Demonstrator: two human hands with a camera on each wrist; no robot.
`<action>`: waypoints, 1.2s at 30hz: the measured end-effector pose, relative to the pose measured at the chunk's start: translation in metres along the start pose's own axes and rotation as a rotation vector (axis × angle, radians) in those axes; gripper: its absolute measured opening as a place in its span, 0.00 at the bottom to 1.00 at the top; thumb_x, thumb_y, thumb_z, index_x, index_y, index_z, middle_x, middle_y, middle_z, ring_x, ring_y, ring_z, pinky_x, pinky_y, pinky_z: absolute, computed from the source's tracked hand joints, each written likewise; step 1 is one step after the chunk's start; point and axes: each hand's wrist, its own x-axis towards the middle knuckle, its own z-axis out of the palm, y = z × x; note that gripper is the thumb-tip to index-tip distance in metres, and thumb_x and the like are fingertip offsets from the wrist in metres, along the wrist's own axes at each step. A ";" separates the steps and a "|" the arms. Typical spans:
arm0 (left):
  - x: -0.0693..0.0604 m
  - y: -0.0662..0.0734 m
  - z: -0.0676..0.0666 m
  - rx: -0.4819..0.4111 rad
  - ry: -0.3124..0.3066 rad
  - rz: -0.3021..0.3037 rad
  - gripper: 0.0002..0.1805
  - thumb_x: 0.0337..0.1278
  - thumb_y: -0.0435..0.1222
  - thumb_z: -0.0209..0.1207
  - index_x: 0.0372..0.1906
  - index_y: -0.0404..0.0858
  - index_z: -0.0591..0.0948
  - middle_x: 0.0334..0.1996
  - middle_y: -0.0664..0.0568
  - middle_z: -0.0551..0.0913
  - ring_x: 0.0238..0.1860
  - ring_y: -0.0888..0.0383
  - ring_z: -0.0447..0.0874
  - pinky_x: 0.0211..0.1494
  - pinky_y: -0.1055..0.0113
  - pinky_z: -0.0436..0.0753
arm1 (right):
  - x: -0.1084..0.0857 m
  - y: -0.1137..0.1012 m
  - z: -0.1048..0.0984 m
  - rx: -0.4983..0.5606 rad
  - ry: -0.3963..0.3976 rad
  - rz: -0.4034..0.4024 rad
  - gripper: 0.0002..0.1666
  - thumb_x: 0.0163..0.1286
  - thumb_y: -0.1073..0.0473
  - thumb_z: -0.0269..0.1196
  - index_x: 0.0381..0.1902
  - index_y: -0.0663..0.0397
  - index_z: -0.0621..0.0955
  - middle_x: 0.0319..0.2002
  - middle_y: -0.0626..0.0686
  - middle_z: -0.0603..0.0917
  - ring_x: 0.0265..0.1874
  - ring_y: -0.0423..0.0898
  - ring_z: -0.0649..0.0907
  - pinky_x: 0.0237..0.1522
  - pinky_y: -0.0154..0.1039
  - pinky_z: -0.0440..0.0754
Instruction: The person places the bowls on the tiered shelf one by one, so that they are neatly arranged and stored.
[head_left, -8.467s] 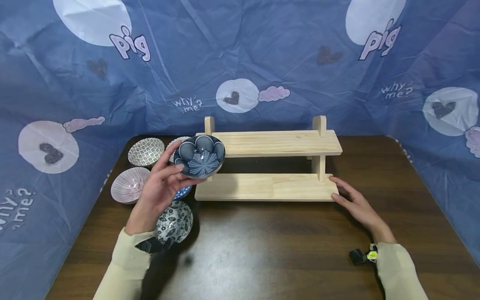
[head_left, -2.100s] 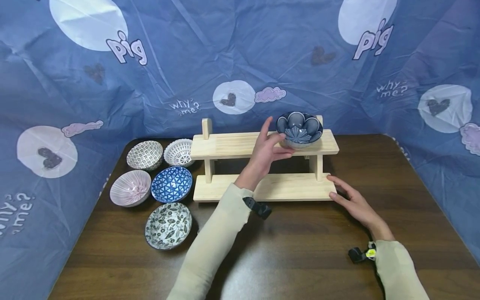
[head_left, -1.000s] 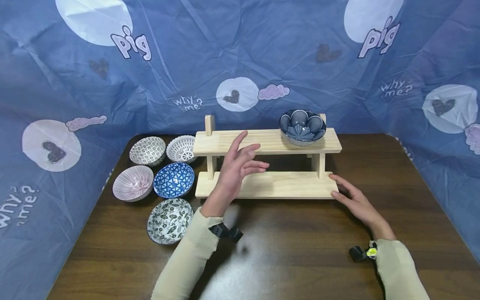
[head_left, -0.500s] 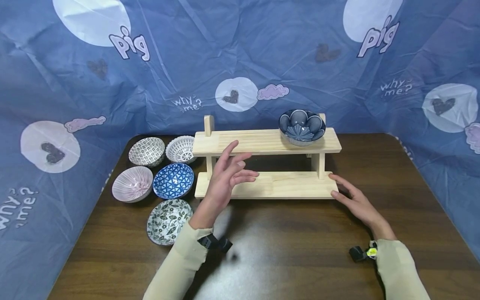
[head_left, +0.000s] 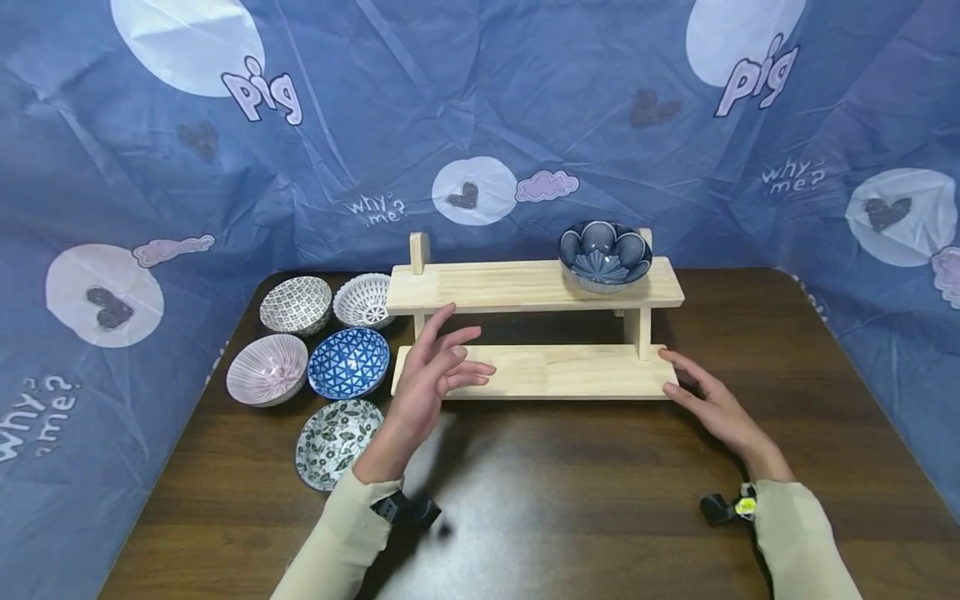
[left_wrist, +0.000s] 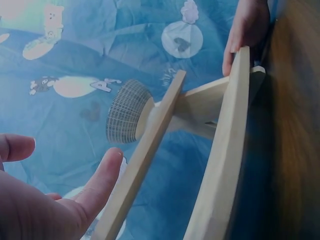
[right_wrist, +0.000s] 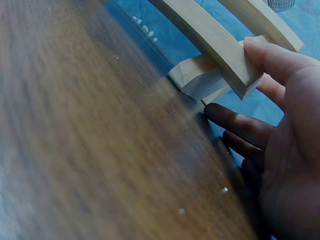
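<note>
My left hand (head_left: 420,392) hangs over the left end of the wooden shelf stand (head_left: 543,371), fingers spread, holding nothing; in the left wrist view its fingers (left_wrist: 102,182) are near the upper board. The fingertips of my right hand (head_left: 720,412) touch the right end of the lower board, with the fingers fairly straight; the right wrist view shows them at the board's end (right_wrist: 242,75). A dark blue petal-patterned bowl (head_left: 603,258) stands upright on the right part of the upper board, touched by neither hand.
Left of the stand are a blue triangle-patterned bowl (head_left: 348,364), a pink striped bowl (head_left: 266,371), a grey lattice bowl (head_left: 295,306), a white bowl (head_left: 362,300) and a green leaf-patterned bowl (head_left: 333,442). Blue printed cloth (head_left: 480,100) surrounds the brown table (head_left: 570,500).
The dark blue bowl was carried from the left to the upper board and let go. My left hand has since moved left and toward me. My right hand has stayed at the stand's end.
</note>
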 end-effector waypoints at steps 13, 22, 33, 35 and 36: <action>-0.026 -0.002 -0.025 0.006 0.047 0.024 0.37 0.68 0.27 0.42 0.80 0.37 0.47 0.65 0.34 0.69 0.37 0.58 0.90 0.46 0.66 0.91 | -0.002 0.001 0.000 -0.016 0.019 -0.041 0.34 0.78 0.49 0.54 0.78 0.45 0.61 0.76 0.65 0.61 0.56 0.19 0.65 0.53 0.18 0.67; -0.042 -0.001 -0.041 0.041 0.060 0.003 0.36 0.69 0.27 0.41 0.79 0.38 0.48 0.57 0.51 0.75 0.37 0.57 0.91 0.45 0.65 0.91 | -0.002 0.003 0.001 -0.022 0.022 -0.053 0.34 0.79 0.49 0.54 0.78 0.46 0.61 0.76 0.65 0.62 0.56 0.17 0.65 0.52 0.18 0.66; -0.065 0.009 -0.061 0.085 0.098 0.002 0.34 0.71 0.27 0.41 0.79 0.36 0.48 0.57 0.52 0.77 0.39 0.56 0.91 0.48 0.64 0.91 | -0.002 0.000 0.001 -0.016 0.021 -0.026 0.35 0.78 0.49 0.54 0.78 0.46 0.61 0.77 0.63 0.61 0.58 0.24 0.66 0.54 0.23 0.67; -0.069 0.010 -0.064 0.097 0.109 0.000 0.33 0.72 0.27 0.41 0.79 0.37 0.49 0.57 0.54 0.78 0.39 0.56 0.91 0.48 0.64 0.91 | -0.002 0.000 0.001 -0.012 0.021 -0.028 0.34 0.78 0.49 0.54 0.78 0.46 0.61 0.77 0.63 0.61 0.57 0.22 0.66 0.54 0.22 0.67; -0.071 0.011 -0.066 0.102 0.110 0.004 0.33 0.72 0.27 0.41 0.79 0.37 0.49 0.57 0.55 0.79 0.39 0.56 0.91 0.48 0.64 0.91 | -0.002 0.001 0.000 -0.010 0.022 -0.030 0.34 0.78 0.49 0.54 0.78 0.46 0.61 0.77 0.63 0.61 0.57 0.21 0.65 0.54 0.21 0.67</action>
